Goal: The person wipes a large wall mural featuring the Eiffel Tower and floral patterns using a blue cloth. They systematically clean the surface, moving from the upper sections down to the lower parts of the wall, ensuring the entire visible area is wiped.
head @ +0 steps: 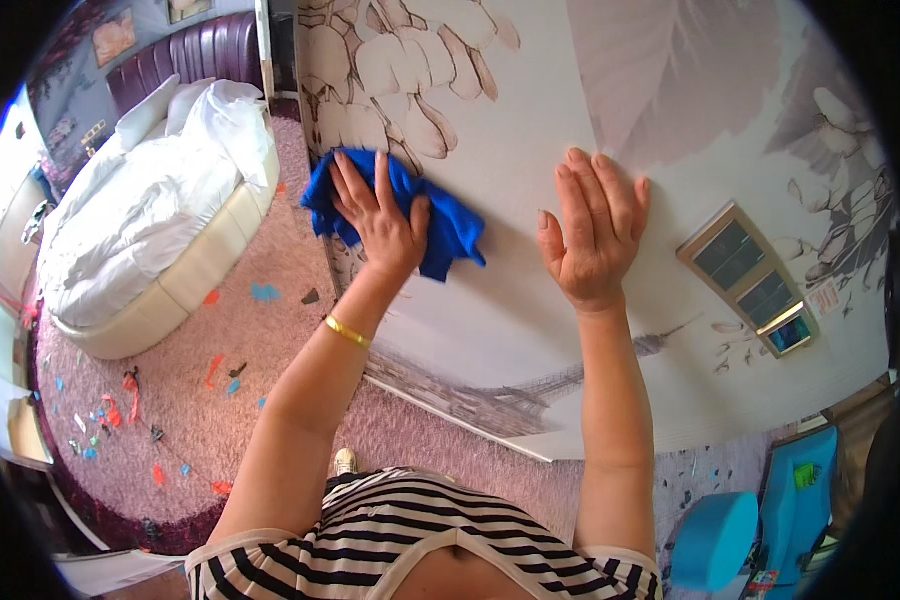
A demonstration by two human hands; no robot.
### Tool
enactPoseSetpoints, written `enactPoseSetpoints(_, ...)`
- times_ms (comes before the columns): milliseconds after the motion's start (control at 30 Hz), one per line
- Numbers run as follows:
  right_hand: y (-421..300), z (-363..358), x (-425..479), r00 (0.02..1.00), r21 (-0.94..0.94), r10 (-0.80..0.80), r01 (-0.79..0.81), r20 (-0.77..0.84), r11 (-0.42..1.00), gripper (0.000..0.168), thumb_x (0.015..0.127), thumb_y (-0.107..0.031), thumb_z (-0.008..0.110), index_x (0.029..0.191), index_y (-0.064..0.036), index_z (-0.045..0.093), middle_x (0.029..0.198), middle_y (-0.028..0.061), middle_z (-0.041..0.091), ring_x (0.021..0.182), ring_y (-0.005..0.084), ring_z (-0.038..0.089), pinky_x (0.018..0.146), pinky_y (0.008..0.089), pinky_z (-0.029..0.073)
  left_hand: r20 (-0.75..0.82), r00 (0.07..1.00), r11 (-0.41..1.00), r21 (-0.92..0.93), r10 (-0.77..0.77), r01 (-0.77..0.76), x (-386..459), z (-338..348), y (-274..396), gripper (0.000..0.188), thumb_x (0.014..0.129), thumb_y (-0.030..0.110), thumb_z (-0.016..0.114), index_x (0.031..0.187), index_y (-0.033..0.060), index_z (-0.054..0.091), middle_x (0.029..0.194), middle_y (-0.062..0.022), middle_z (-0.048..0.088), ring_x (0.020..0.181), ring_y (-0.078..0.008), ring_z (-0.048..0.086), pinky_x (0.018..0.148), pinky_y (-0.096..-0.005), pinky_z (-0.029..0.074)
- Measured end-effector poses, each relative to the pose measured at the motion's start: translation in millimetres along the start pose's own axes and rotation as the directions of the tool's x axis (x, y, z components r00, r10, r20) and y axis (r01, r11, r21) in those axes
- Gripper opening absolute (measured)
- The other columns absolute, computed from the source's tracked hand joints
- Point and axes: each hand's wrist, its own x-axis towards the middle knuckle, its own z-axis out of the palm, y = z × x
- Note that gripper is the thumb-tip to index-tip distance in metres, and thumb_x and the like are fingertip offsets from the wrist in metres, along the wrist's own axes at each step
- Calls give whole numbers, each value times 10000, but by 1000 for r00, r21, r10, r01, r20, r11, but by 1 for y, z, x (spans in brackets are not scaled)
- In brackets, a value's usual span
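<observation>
Under the spread fingers of my left hand [379, 225] lies a bunched blue cloth [450, 221], pressed flat against a wall [510, 292] printed with flowers and a tower. The cloth sits near the wall's left edge, its right corner hanging loose past my thumb. To the right, my right hand [596, 225] touches or hovers just off the same wall, palm toward it and fingers pointing up; it holds nothing. A panel of wall switches [746, 277] in a gold-coloured frame is mounted right of that hand.
At left a round bed [157, 202] with rumpled white bedding stands on a pink carpet [262, 255]. Scraps of red and blue material [131, 382] litter the carpet. A blue round stool [716, 540] and a blue seat-like piece [799, 495] stand at lower right.
</observation>
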Motion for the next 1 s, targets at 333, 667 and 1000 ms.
enactPoseSetpoints(333, 0, -1, -4, 1000, -18, 18, -18, -13, 1000, 292, 938, -252, 501, 1152, -101, 631, 1210, 39, 639, 1229, 208, 503, 1135, 478, 212, -15, 994, 989, 104, 110, -107, 69, -15, 3, 700, 796, 463, 630, 1378, 125, 437, 1502, -278, 175, 1368, -463, 196, 1046, -603, 137)
enactPoseSetpoints(667, 1, 2, -2, 1000, -28, 18, -18, -7, 999, 278, 919, -197, 510, 1153, -110, 631, 1222, 27, 631, 1223, 203, 510, 1136, 472, 212, 172, 985, 995, 95, -31, 15, -36, -11, -28, 737, 865, 369, 570, 1439, 19, 269, 1496, -339, 84, 1373, -511, 131, 1086, -573, 145)
enactPoseSetpoints(1000, 0, 0, -1, 1000, -34, 6, -6, -11, 999, 266, 902, -161, 522, 1145, -126, 625, 1224, 15, 629, 1231, 190, 501, 1136, 467, 219, -17, 997, 997, 6, 72, -72, 26, -9, -27, 672, 852, 421, 562, 1394, 62, 391, 1503, -305, 158, 1371, -483, 196, 1072, -575, 176)
